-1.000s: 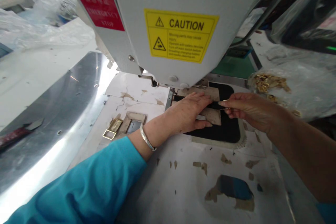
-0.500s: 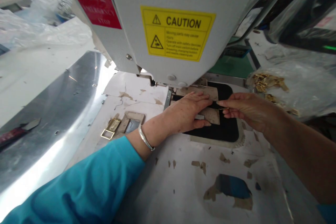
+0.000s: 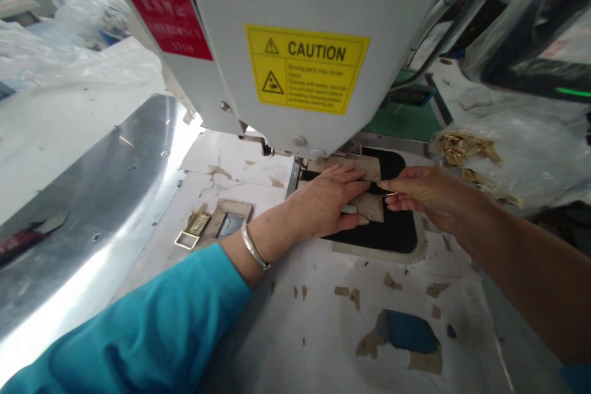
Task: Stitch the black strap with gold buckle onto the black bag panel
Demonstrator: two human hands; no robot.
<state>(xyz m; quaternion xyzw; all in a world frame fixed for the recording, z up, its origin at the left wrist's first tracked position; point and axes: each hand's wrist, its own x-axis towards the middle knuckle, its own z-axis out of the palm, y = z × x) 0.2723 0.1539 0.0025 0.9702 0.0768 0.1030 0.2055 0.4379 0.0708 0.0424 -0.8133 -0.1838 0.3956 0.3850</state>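
My left hand (image 3: 330,200) lies flat, fingers stretched out, on a tan clamp template (image 3: 372,206) over a black pad (image 3: 397,231) under the grey machine head (image 3: 300,43). My right hand (image 3: 422,194) comes in from the right, fingers pinched on a small gold metal piece (image 3: 390,194) at the template's slot. The fingertips of the two hands almost meet. A silver bangle (image 3: 253,247) sits on my left wrist above a blue sleeve.
A gold buckle (image 3: 189,231) and a small tan frame (image 3: 229,218) lie left of my hands. A clear bag of gold hardware (image 3: 466,151) sits at the right. A shiny metal plate (image 3: 92,209) spans the left; the worn white table surface (image 3: 323,320) has torn patches.
Both hands stay in place on the template. The view has shifted slightly, so everything sits a little lower and to the left.
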